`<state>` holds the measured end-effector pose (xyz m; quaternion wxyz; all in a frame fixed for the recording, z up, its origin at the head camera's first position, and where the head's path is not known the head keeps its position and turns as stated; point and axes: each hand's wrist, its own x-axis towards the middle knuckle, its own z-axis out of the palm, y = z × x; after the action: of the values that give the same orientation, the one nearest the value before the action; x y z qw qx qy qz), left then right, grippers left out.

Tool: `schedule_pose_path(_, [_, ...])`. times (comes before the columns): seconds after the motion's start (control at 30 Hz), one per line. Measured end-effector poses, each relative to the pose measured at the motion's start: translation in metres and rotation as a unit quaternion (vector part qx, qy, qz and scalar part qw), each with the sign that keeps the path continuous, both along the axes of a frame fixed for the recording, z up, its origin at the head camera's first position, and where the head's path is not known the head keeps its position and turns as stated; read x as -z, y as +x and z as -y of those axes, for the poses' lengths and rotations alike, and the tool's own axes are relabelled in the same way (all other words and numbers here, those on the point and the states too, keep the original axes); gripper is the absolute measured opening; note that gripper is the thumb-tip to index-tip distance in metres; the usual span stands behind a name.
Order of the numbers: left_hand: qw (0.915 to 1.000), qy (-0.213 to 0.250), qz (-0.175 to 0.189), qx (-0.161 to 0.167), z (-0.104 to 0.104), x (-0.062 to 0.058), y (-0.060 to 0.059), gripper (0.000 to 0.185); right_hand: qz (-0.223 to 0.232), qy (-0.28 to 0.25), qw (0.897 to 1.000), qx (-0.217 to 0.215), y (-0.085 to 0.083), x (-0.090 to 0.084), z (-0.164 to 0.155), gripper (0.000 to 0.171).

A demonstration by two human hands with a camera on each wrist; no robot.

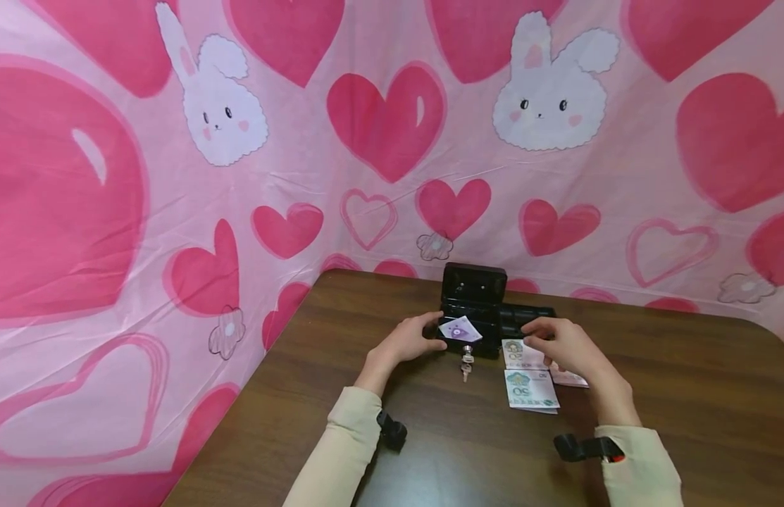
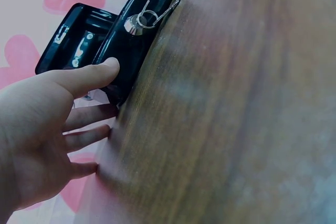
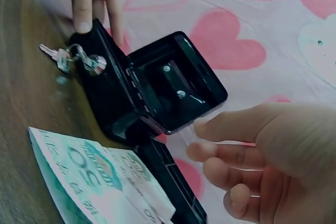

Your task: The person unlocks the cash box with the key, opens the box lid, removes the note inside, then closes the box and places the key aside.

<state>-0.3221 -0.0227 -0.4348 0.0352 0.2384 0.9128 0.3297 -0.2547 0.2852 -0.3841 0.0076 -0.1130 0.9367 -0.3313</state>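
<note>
A small black cash box (image 1: 471, 310) stands with its lid raised, and a purple-and-white banknote (image 1: 461, 329) lies in it. Keys (image 1: 466, 372) on a ring hang from the lock on its front. My left hand (image 1: 404, 339) holds the box at its left end, thumb on the front face and index finger at the side. Over the folded banknotes (image 1: 532, 389) to the right hovers my right hand (image 1: 565, 345). In the right wrist view its fingers (image 3: 231, 174) are loosely bent, with nothing between them.
A black compartment tray (image 1: 525, 317) lies right of the box. Beside the green 50 notes is a pinkish note (image 1: 570, 377), partly under the right hand in the head view. A pink heart-patterned cloth (image 1: 385, 127) hangs behind the brown wooden table (image 1: 455, 451).
</note>
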Motion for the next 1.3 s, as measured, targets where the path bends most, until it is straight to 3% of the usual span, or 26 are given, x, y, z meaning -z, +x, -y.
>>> schedule_pose_path(0.43, [1.0, -0.002, 0.002, -0.001, 0.0, -0.002, 0.002, 0.068, -0.053, -0.01, 0.999, -0.003, -0.022, 0.009, 0.032, 0.029])
schedule_pose_path(0.67, [1.0, -0.003, 0.0, -0.002, 0.001, -0.002, 0.003, 0.067, -0.076, 0.01, 0.997, -0.006, -0.039, 0.019, 0.044, 0.026])
schedule_pose_path(0.97, [1.0, -0.001, 0.003, -0.001, 0.001, -0.001, 0.001, 0.067, -0.057, 0.004, 0.998, -0.005, -0.052, 0.029, 0.058, 0.027])
schedule_pose_path(1.3, [0.9999, -0.004, 0.013, -0.004, 0.002, 0.0, 0.001, 0.067, -0.022, 0.02, 0.999, 0.013, -0.06, 0.028, 0.067, 0.031])
